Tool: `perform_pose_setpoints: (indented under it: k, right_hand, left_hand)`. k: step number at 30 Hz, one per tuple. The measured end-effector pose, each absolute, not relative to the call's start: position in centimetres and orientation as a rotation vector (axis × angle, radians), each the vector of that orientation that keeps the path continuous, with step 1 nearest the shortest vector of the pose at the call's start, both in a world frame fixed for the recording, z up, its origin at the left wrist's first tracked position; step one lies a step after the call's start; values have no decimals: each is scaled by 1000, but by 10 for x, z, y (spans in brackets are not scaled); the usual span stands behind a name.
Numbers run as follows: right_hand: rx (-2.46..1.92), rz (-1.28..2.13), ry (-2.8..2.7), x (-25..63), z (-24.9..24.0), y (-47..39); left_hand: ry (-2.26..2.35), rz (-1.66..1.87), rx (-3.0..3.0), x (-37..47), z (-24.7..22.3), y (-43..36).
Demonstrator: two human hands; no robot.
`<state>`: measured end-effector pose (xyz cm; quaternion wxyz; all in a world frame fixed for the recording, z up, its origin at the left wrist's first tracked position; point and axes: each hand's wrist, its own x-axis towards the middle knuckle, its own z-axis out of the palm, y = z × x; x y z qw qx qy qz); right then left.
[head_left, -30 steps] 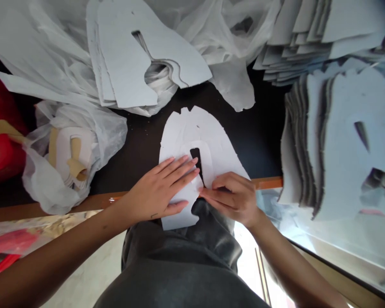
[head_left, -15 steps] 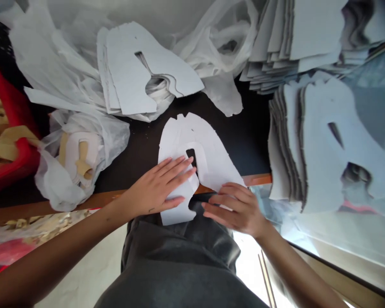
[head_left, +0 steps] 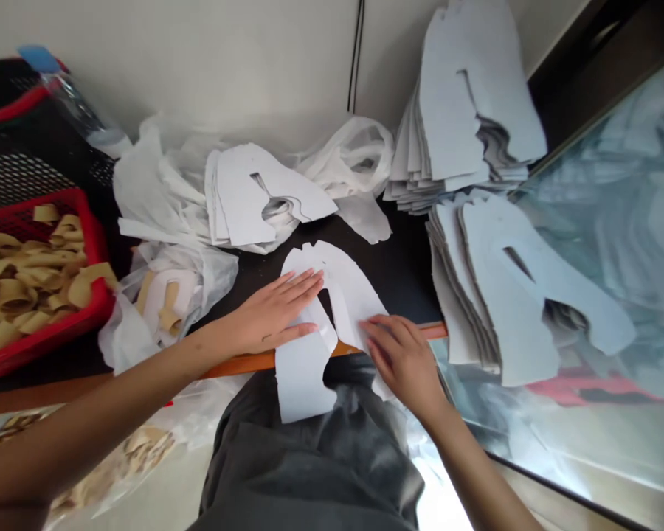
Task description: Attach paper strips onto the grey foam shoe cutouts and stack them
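Observation:
An arch-shaped white sheet piece (head_left: 359, 291), with a slot in its middle and notches at its top, lies at the table's front edge. Its lower ends hang over that edge toward the lap. Across its left half my left hand (head_left: 279, 313) is laid flat, fingers stretched out. A paler strip with a rounded end shows along the slot, partly under these fingers. My right hand (head_left: 401, 354) touches the piece's right leg, its fingers apart and slightly bent. Part of that leg is hidden beneath the hand.
Stacks of similar white pieces stand behind (head_left: 265, 192), at the back right (head_left: 443, 125) and at the right (head_left: 492, 265). A red basket (head_left: 97, 258) of tan curled strips is at the left, near a plastic bag (head_left: 215, 273). A glass panel (head_left: 614, 221) borders the right.
The view has tilted up, showing more wall and basket. My right hand has shifted from the right leg's lower end onto its surface. My left hand stays flat on the piece.

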<state>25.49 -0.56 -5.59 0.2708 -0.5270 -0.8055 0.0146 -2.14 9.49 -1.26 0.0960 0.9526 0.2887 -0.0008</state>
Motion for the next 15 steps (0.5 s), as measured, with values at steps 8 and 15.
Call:
perform_pose_setpoints:
  k: [8,15]
  right_hand:
    - [-1375,85,-2121,259,-64,-2]
    - [-1410,104,-2121,260,-58,1]
  left_hand:
    - [786,-108,2773,-25,-26,115]
    - [660,-56,2800,-25,-19,105]
